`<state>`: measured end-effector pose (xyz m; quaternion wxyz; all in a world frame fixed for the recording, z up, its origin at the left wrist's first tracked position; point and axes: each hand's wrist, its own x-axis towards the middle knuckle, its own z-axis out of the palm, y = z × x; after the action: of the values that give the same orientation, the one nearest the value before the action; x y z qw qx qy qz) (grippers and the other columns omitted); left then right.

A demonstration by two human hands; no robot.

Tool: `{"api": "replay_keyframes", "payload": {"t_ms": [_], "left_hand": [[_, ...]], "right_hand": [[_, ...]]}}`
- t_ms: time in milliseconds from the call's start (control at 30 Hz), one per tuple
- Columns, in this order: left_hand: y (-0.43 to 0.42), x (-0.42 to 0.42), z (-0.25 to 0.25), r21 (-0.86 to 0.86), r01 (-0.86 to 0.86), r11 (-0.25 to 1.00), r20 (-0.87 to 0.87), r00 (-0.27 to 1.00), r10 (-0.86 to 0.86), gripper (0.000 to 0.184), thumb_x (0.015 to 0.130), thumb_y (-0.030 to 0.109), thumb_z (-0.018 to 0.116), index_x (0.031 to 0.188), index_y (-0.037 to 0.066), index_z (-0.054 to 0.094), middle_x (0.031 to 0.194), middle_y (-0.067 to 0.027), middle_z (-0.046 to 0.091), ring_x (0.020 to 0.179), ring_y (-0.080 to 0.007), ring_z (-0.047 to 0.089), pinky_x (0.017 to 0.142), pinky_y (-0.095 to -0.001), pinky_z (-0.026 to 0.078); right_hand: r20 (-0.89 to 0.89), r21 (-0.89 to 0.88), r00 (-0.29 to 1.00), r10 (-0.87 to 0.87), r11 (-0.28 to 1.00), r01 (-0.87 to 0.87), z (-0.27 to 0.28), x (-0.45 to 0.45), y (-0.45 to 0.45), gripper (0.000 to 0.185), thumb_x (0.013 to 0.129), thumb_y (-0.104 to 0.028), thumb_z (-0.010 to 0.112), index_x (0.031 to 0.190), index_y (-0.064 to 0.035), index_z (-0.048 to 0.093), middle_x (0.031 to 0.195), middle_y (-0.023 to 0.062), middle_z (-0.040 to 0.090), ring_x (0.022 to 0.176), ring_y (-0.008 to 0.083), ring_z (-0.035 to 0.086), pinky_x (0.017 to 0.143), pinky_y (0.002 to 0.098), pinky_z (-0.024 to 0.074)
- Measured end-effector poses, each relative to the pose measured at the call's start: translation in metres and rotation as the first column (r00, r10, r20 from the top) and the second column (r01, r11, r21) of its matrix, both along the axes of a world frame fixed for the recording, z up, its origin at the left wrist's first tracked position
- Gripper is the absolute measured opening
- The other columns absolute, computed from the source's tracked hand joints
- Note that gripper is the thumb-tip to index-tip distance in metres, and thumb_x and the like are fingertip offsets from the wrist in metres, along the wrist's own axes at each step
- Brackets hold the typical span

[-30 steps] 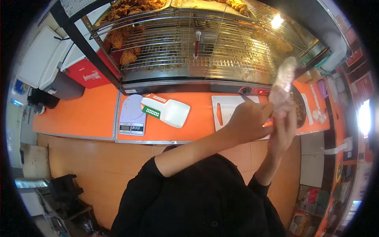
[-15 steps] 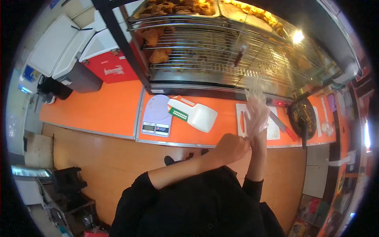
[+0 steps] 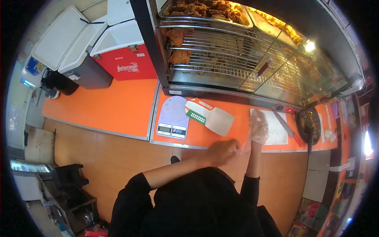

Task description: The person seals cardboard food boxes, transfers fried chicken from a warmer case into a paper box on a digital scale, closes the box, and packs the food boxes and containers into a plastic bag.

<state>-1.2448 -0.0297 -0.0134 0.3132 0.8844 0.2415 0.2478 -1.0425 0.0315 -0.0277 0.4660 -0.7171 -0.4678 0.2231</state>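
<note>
Seemingly pinching a clear glove by its cuff in a closed left hand, over an open right hand; best eased wristward evenly, in 1 gentle pull.

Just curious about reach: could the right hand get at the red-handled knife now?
Probably yes: the right hand is near the knife, which lies uncovered, handle toward the person. The left hand, seemingly pinching the clear glove by its cuff, might hold it back.

Orange counter. Left of the left hand: lilac scale, white-marked green band. Right of the right hand: white board, red handle.
</note>
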Motion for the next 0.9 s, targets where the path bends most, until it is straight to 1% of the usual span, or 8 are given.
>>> {"api": "replay_keyframes", "payload": {"t_ms": [67,133,233,300,433,567,633,900], "left_hand": [[0.011,-0.003,-0.076,-0.225,-0.443,0.868,-0.004,0.891,0.454,0.051,0.088,0.033,0.056,0.119,-0.002,0.037,0.093,-0.0269,0.06,0.077,-0.0405,0.062,0.068,-0.0459,0.05],[0.022,0.001,-0.156,-0.311,-0.617,0.723,-0.126,0.781,0.612,0.066,0.087,0.037,0.059,0.129,-0.001,0.027,0.092,-0.0304,0.06,0.081,-0.0471,0.061,0.073,-0.052,0.049],[0.037,0.0,-0.172,-0.473,-0.75,0.463,0.001,0.524,0.851,0.074,0.083,0.028,0.062,0.133,-0.001,0.016,0.09,-0.0324,0.06,0.08,-0.0498,0.06,0.075,-0.0531,0.049],[0.034,-0.012,-0.123,-0.786,-0.497,0.368,-0.067,0.66,0.748,0.072,0.082,0.017,0.057,0.135,-0.002,0.01,0.104,-0.0376,0.055,0.09,-0.0493,0.059,0.082,-0.0524,0.046],[0.019,-0.048,-0.089,-0.209,-0.709,0.673,0.305,0.607,0.734,0.051,0.086,0.004,0.044,0.134,-0.004,0.029,0.106,-0.0252,0.058,0.098,-0.0438,0.059,0.087,-0.0493,0.044],[0.06,-0.115,-0.038,-0.489,-0.754,0.44,0.023,0.493,0.87,0.048,0.093,0.02,0.055,0.136,0.004,0.039,0.102,-0.0165,0.054,0.089,-0.0227,0.057,0.072,-0.0339,0.047],[0.079,-0.147,-0.035,-0.471,-0.752,0.461,0.164,0.439,0.883,0.046,0.092,0.025,0.059,0.131,0.003,0.045,0.099,-0.0151,0.051,0.086,-0.0155,0.051,0.068,-0.0274,0.046],[0.064,-0.234,-0.153,-0.133,-0.888,0.439,-0.01,0.444,0.896,0.058,0.078,0.028,0.069,0.126,0.0,0.05,0.108,-0.0211,0.051,0.099,-0.035,0.052,0.086,-0.043,0.044]], "right_hand": [[0.26,-0.312,0.95,0.172,0.946,-0.086,0.012,-0.011,0.009,0.037,0.084,-0.034,0.065,0.115,-0.0138,0.064,0.113,0.0129,0.063,0.101,0.0322,0.061,0.084,0.0368,0.0501],[0.679,-0.155,0.661,0.319,0.943,-0.295,-0.048,-0.012,0.035,0.036,0.081,-0.035,0.065,0.109,-0.0138,0.065,0.099,0.0127,0.066,0.094,0.0318,0.063,0.082,0.0393,0.0507],[0.695,-0.277,0.57,0.438,0.895,-0.35,-0.064,-0.031,0.058,0.025,0.083,-0.031,0.06,0.095,-0.0107,0.067,0.097,0.0146,0.066,0.091,0.0335,0.063,0.083,0.0435,0.0506],[0.493,-0.389,0.525,0.694,0.715,-0.581,-0.102,-0.021,0.07,0.022,0.083,-0.026,0.057,0.096,-0.0097,0.063,0.095,0.0173,0.064,0.092,0.0361,0.062,0.081,0.0458,0.0506],[0.452,-0.292,0.572,0.684,0.72,-0.63,-0.04,-0.053,0.039,0.021,0.079,-0.02,0.058,0.097,-0.0099,0.065,0.09,0.0192,0.064,0.087,0.0395,0.061,0.078,0.0452,0.0507],[0.374,-0.242,0.729,0.574,0.819,-0.521,-0.039,-0.114,0.053,0.018,0.081,-0.02,0.057,0.087,-0.0061,0.065,0.084,0.0206,0.065,0.086,0.0396,0.062,0.076,0.0458,0.0505],[0.327,-0.233,0.754,0.57,0.821,-0.521,-0.037,-0.149,0.074,0.019,0.081,-0.021,0.057,0.085,-0.0048,0.065,0.084,0.0209,0.065,0.086,0.0395,0.063,0.076,0.0458,0.0504],[0.197,-0.359,0.863,0.466,0.853,-0.379,-0.063,-0.215,0.073,0.041,0.084,-0.041,0.057,0.091,-0.0016,0.065,0.087,0.0215,0.067,0.087,0.0382,0.065,0.076,0.0468,0.0498]]}}
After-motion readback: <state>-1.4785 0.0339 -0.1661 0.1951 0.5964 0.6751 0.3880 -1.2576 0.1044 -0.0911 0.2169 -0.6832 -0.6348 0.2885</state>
